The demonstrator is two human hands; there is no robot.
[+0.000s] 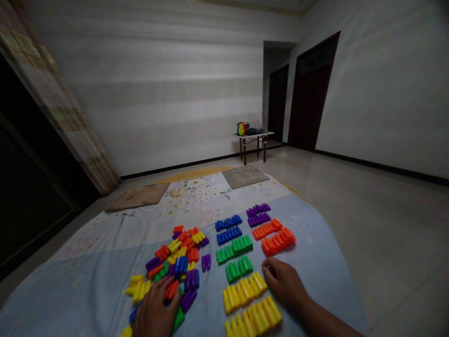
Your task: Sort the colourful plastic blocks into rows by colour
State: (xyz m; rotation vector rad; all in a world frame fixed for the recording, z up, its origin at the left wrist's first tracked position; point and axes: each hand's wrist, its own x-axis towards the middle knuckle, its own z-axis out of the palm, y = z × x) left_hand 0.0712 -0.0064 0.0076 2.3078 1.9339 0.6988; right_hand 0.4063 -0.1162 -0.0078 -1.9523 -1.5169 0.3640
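On the left of the cloth lies a loose pile of plastic pieces (pixel 181 265) in orange, yellow, blue, purple and green. My left hand (pixel 156 306) is in its near part, fingers closed round an orange piece (pixel 171 290). My right hand (pixel 283 280) rests with curled fingers beside the rows of yellow pieces (pixel 244 292); whether it holds anything is hidden. Beyond the yellow rows are green rows (pixel 235 249) and blue rows (pixel 229 228). Orange rows (pixel 278 240) and purple rows (pixel 258 215) lie to their right.
The flowered and blue cloth (pixel 315 262) covers a broad surface. A brown board (pixel 138 196) and a grey board (pixel 244 177) lie at its far edge. Beyond stands a small table (pixel 270 133) with a colourful bag (pixel 242 128) on it.
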